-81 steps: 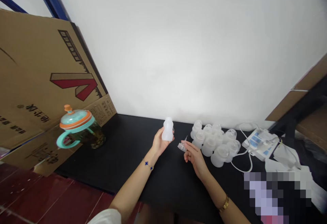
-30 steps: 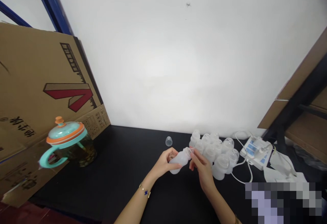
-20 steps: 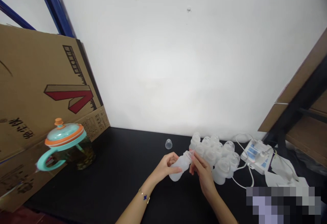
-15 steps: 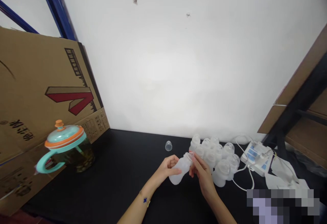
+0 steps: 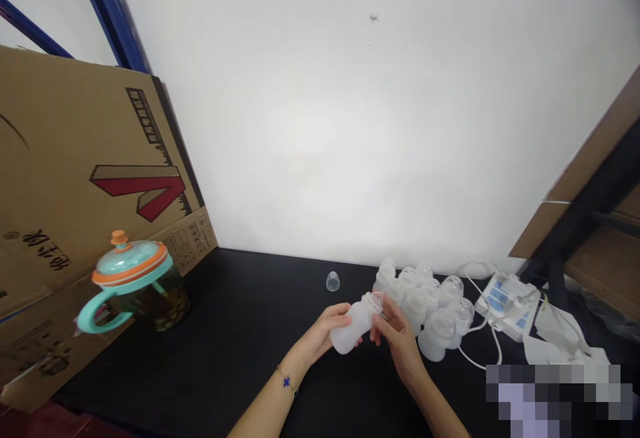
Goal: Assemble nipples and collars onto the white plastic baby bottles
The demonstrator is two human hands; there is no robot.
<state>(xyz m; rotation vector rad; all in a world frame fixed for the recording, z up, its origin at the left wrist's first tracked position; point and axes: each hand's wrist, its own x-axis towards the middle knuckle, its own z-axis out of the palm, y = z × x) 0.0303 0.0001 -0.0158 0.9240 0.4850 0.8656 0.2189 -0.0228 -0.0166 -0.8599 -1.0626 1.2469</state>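
Note:
My left hand [image 5: 323, 333] is wrapped round a small white plastic bottle [image 5: 350, 328], which is tilted with its neck toward the upper right. My right hand [image 5: 396, 331] has its fingers closed on the clear cap part at the bottle's neck [image 5: 374, 301]. Both hands hover just above the black table [image 5: 240, 351]. A small clear dome cap [image 5: 333, 281] stands alone on the table behind the hands. Several capped white bottles [image 5: 430, 301] are clustered to the right of my right hand.
A glass jug with a teal-and-orange lid [image 5: 134, 288] stands at the left in front of a leaning cardboard box [image 5: 75, 178]. A white power strip with cords [image 5: 507, 295] and white packets lie at the right. A white wall rises behind.
The bottle, upright in my left hand before, now lies tilted between both hands. The cap part from my right hand is at its neck. A clear dome cap now stands on the table.

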